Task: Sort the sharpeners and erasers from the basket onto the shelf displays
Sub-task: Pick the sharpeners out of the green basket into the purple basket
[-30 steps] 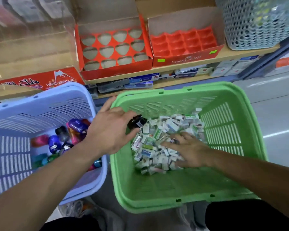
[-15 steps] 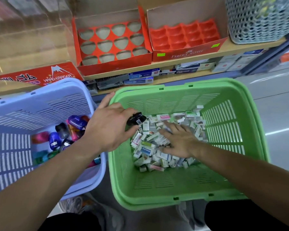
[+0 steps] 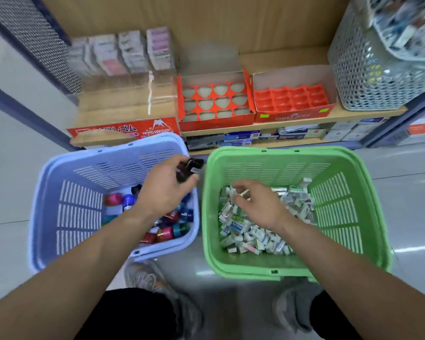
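Black sharpener [image 3: 190,165] gripped by the left hand [image 3: 165,190], right hand [image 3: 258,204] curled over erasers [image 3: 255,236] in the green basket [image 3: 329,153], hold unclear; next, probably seat it in the red tray [image 3: 216,123].

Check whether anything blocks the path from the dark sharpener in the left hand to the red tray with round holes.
Nothing visible does. The left hand grips the dark sharpener above the rim of the blue basket; the red tray lies open on the shelf beyond.

- Left hand [image 3: 165,190] partly covers the small black plastic sharpener [image 3: 193,165] it grips.
- Right hand [image 3: 258,204], pinching over the small wrapped erasers [image 3: 250,234]? Too blurred to call.
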Action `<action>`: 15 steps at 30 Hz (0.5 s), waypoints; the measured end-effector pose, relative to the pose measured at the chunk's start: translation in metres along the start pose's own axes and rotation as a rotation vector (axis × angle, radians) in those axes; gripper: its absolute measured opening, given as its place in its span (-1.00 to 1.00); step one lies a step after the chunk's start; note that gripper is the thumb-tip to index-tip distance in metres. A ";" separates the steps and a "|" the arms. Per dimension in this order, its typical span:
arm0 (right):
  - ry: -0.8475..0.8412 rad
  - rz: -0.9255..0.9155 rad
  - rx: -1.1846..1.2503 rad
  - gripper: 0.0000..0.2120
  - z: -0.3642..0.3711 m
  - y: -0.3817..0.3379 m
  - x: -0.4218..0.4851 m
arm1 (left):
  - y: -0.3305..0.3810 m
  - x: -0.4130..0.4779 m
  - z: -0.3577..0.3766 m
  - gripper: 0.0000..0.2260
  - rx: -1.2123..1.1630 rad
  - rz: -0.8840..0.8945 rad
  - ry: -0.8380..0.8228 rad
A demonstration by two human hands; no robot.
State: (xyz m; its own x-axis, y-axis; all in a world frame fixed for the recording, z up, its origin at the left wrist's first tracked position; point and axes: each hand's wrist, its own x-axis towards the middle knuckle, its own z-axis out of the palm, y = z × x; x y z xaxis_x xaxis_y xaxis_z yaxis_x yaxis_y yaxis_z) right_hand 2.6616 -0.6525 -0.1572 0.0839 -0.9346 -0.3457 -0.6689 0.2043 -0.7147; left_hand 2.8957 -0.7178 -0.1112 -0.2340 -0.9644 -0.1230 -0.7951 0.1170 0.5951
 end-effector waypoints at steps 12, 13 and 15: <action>-0.155 0.189 -0.235 -0.59 -0.015 0.056 -0.010 | -0.017 -0.027 0.008 -0.70 0.126 0.068 0.012; -0.174 0.209 -0.281 -0.60 -0.022 0.068 -0.008 | 0.000 -0.025 0.014 -0.72 0.146 0.189 0.014; -0.225 0.166 -0.415 -0.61 -0.029 0.089 -0.004 | 0.024 -0.022 0.035 -0.78 0.181 0.378 -0.069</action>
State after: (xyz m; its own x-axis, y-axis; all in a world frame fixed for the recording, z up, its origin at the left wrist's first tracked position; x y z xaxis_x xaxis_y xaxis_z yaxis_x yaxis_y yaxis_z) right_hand 2.5803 -0.6394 -0.2018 0.0780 -0.8043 -0.5891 -0.9205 0.1689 -0.3523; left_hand 2.8617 -0.6852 -0.1223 -0.5602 -0.8281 0.0210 -0.7299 0.5054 0.4602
